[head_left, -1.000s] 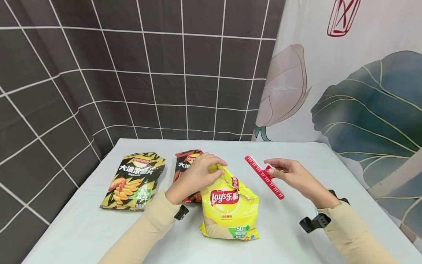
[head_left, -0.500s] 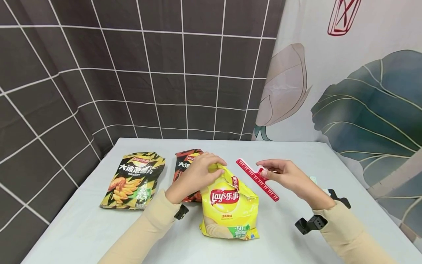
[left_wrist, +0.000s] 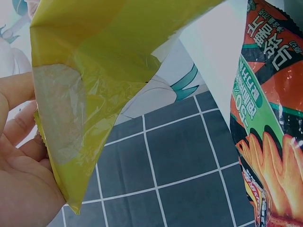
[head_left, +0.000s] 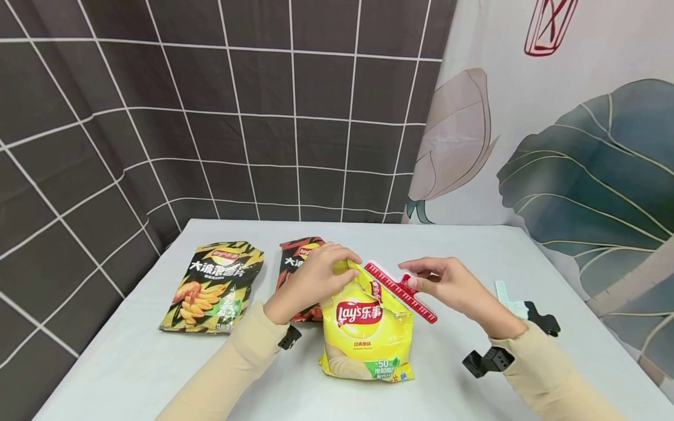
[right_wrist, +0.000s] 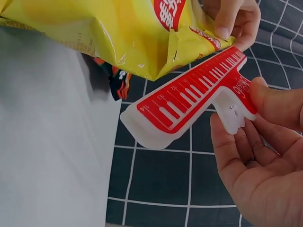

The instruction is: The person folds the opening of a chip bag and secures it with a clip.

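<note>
A yellow Lay's chip bag [head_left: 363, 345] stands on the table with its top folded over. My left hand [head_left: 315, 282] pinches the bag's upper left corner; the left wrist view shows the bag's back beside the fingers. My right hand [head_left: 450, 286] holds a red and white bag clip [right_wrist: 189, 97] by its handle tabs, thumb on the red side. The clip's long bar slants along the bag's folded top edge, close to it. Whether bar and bag touch, I cannot tell.
A black and yellow chip bag [head_left: 213, 292] lies at the left. A red and black chip bag [head_left: 295, 260] lies partly behind my left hand. Beyond my right wrist lie a pale teal clip [head_left: 502, 292] and a black object [head_left: 542, 320].
My right hand has moved left with the red clip, bringing it up to the bag's folded edge. The teal clip has come into view. My left hand and the yellow bag stay put.
</note>
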The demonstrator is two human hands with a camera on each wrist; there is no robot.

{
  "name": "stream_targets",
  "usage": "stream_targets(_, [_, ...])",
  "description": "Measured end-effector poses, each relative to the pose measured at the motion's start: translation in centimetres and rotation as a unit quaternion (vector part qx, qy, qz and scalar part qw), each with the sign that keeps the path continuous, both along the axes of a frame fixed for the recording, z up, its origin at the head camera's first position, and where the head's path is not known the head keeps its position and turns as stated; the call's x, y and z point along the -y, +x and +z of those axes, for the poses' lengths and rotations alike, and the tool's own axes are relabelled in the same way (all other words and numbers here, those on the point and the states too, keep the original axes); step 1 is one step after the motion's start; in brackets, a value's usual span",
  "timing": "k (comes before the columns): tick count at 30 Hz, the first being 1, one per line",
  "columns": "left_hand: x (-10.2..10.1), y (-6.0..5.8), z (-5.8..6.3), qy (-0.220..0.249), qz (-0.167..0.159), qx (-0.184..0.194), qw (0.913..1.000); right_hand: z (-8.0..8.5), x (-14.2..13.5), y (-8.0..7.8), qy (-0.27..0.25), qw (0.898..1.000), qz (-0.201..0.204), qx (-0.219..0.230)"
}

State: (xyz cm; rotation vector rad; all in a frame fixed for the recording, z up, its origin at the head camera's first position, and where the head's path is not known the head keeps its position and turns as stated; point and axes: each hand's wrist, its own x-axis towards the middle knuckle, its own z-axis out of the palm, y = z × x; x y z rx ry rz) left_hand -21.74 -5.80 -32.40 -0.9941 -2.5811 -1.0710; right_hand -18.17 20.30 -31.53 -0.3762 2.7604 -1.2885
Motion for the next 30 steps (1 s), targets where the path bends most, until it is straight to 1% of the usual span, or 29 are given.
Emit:
stream_targets(7, [0.1, 0.0, -0.1, 0.003, -0.003, -0.001, 1.0, 0.0, 0.4, 0.0, -0.002, 1.0, 0.006, -0.007])
stream_targets(13, [0.1, 0.0, 0.0, 0.004, -0.007, -0.01, 0.9999, 0.0, 0.6, -0.1, 0.001, 1.0, 0.004, -0.01])
stream_targets(20, [0.3, 0.0, 0.1, -0.001, -0.011, -0.016, 0.9998, -0.2, 0.9, -0.4, 0.002, 1.0, 0.004, -0.007])
stream_targets(26, [0.3, -0.1, 0.2, -0.005, -0.022, -0.029, 0.9993, -0.2, 1.2, -0.6, 0.002, 1.0, 0.001, -0.002])
stream_targets(30, [0.3, -0.1, 0.2, -0.002, -0.027, -0.026, 0.9993, -0.2, 1.5, -0.6, -0.003, 1.0, 0.001, 0.005])
